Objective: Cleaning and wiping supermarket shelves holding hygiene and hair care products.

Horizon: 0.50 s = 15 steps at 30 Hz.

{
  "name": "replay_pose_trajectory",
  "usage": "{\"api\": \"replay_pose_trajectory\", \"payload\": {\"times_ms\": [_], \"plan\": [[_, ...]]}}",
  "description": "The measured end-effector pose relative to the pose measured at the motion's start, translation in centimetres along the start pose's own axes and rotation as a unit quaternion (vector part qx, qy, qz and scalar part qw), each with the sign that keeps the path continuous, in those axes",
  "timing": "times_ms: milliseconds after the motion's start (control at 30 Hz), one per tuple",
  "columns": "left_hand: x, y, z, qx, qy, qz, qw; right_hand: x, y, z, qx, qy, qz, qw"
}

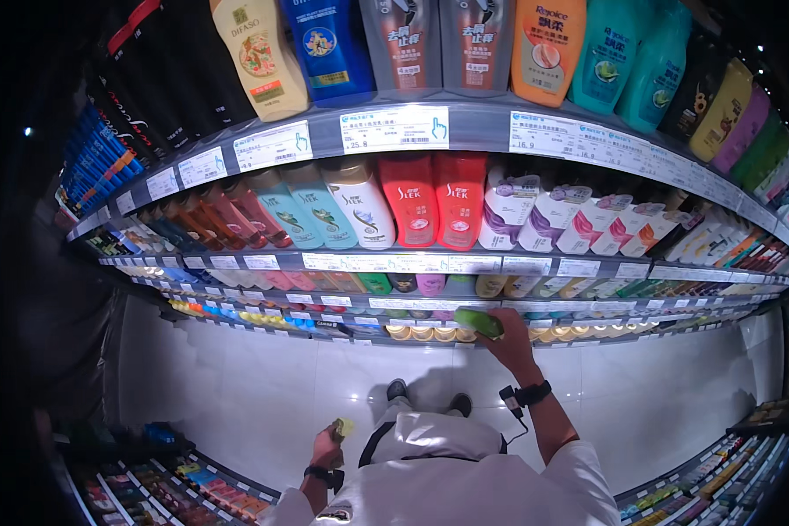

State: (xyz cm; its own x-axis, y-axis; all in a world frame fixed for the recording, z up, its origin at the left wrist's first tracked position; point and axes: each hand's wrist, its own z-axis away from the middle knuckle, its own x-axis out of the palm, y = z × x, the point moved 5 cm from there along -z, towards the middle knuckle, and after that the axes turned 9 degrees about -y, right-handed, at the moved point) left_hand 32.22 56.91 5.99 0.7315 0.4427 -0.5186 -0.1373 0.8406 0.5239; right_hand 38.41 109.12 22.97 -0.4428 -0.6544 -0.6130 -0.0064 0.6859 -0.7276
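My right hand (pixel 511 338) grips a green bottle (pixel 477 323) in front of the lower shelves, level with a row of bottles with gold caps (pixel 434 333). The bottle lies tilted, nearly sideways, and is slightly blurred. Low at my left side, my left hand (pixel 329 447) holds a small crumpled yellowish item (pixel 344 429), perhaps a cloth; its exact kind cannot be told. A strap with a small device is on each wrist, and a cable hangs from the right one.
Shelves of shampoo bottles span the front, with red bottles (pixel 409 200) in the second row and price labels along the shelf edge (pixel 473 131). Behind me, more stocked shelves stand at lower left (pixel 217 490) and lower right (pixel 703 477). A pale tiled floor (pixel 237 381) lies between.
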Motion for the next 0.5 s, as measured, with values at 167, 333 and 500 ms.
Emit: {"api": "replay_pose_trajectory", "payload": {"times_ms": [167, 333, 500], "plan": [[-1.1, 13.5, -4.5, 0.203, 0.028, -0.156, 0.966, -2.5, 3.8, 7.3, 0.173, 0.107, -0.158, 0.966], [2.1, 29.3, -5.7, 0.376, 0.001, -0.181, 0.909, -2.7, 8.6, 15.8, 0.299, 0.110, -0.281, 0.905], [7.0, 40.0, -10.1, 0.475, 0.063, -0.243, 0.843, -4.6, 9.5, 21.5, 0.277, 0.203, -0.347, 0.873]]}}
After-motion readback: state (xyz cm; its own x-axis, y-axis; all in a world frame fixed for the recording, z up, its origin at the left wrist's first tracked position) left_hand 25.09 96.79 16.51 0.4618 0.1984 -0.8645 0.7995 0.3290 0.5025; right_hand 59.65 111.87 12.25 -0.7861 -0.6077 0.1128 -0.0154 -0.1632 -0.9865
